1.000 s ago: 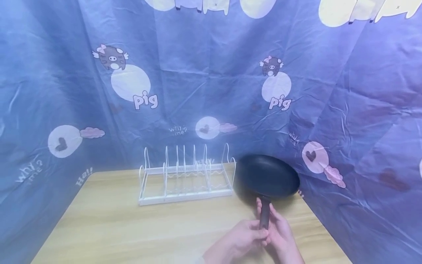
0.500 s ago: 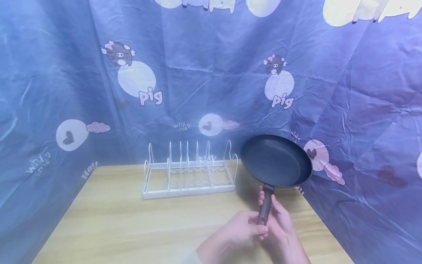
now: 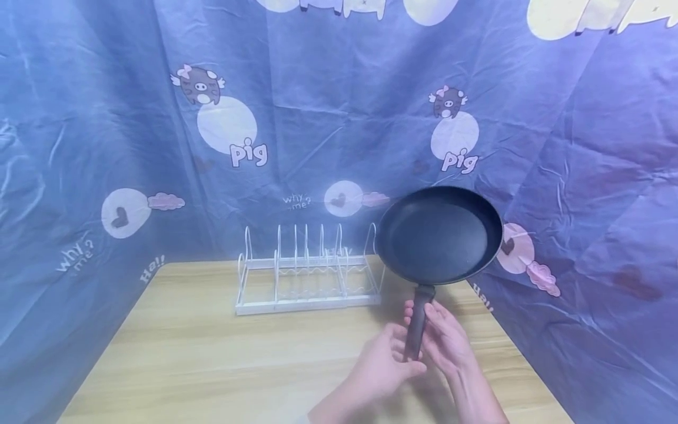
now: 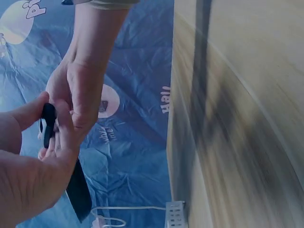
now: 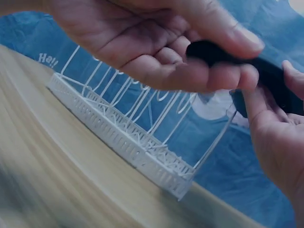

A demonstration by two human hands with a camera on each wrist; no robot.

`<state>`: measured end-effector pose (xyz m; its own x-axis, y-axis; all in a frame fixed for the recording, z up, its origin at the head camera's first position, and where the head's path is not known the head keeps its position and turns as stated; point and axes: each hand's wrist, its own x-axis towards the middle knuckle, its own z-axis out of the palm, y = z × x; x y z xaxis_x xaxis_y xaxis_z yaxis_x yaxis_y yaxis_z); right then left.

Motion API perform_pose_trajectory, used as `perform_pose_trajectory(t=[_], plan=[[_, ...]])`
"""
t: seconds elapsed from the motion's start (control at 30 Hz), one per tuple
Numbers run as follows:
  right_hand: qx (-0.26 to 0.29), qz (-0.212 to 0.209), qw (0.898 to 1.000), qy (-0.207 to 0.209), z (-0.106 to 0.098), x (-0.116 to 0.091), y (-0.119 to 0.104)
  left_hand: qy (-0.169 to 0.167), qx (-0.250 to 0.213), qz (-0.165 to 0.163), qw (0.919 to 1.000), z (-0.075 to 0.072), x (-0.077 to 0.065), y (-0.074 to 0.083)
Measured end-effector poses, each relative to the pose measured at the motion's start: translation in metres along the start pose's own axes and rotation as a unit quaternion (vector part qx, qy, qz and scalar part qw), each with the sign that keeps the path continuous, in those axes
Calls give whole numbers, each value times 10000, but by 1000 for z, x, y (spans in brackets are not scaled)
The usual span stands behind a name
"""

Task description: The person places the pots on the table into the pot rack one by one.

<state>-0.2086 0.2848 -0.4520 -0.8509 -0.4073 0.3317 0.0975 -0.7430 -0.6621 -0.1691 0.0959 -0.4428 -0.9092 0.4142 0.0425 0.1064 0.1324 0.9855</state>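
Observation:
A black frying pan [image 3: 439, 235] is held up over the right side of the table, tilted so its inside faces the head view. My right hand [image 3: 449, 341] grips the handle near the pan body, fingers curling behind it. Lower down, my left hand [image 3: 378, 362] holds the handle's end between thumb and fingers, also visible in the right wrist view. To the left stands a white rack [image 3: 309, 305] with upright wire loops; the pan overlaps its right end in the head view. In the left wrist view, both hands meet at the dark handle [image 4: 48, 124].
The wooden table [image 3: 201, 365] is bordered by a blue printed cloth [image 3: 318, 65] at the back and sides. A white, slotted block [image 4: 175, 215] with a thin cable appears at the bottom of the left wrist view, probably the rack's end.
Both hands have raised the frying pan from low over the table and tipped it more toward the head view. It has swung slightly left, toward the rack. The head view has shifted a little.

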Motion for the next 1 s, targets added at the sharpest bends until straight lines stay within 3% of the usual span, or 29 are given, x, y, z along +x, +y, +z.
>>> perform_pose_trajectory(t=[0.1,0.23,0.4,0.57,0.8,1.0], plan=[[-747,92,9967,293,10,6,-1,252,86,-7,9996,-4,-4,1],[-1689,224,9834,627,22,15,0,480,298,169,9983,-12,-7,0],[-2382,291,9666,900,36,27,5,623,704,381,9948,-20,-10,-2],[-3123,374,9399,1327,45,39,15,707,895,383,9927,-28,-12,-6],[-3731,619,9098,1711,47,54,30,658,717,144,9951,-39,-14,-13],[-3789,803,9014,1937,41,61,44,579,625,-121,9963,-46,-12,-27]])
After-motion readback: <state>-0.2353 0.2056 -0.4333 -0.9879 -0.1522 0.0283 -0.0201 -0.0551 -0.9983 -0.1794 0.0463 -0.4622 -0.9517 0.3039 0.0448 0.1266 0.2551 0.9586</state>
